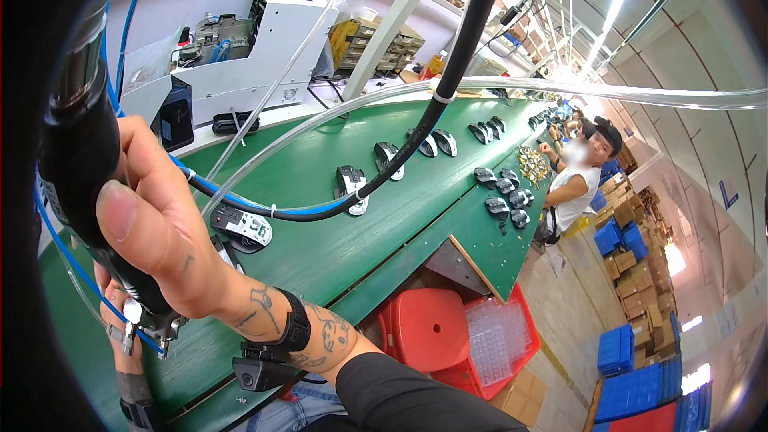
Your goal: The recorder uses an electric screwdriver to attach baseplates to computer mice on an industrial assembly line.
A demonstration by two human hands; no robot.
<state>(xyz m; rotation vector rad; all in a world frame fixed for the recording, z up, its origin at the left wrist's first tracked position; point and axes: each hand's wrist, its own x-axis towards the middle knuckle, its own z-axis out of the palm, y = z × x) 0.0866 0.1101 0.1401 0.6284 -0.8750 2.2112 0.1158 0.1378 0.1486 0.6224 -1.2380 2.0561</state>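
Note:
At the far left, my right hand point(156, 220) is wrapped round a black power screwdriver point(76, 168), thumb along its side, with thin hoses running from it. Behind and below the tool is my left hand point(114, 304), mostly hidden, so its fingers cannot be made out. Close to my right wrist a computer mouse shell point(242, 228) with its inside parts showing lies on the green conveyor belt point(304, 248). Farther along the belt are more black and white mouse shells point(352, 188), spaced out in a line.
A black cable point(448, 84) and a clear hose point(608, 92) cross in front of the belt. White machine housing point(280, 40) stands behind it. Several mouse parts point(508, 186) lie on a green side table near another person point(576, 184). Red crates point(432, 328) stand below.

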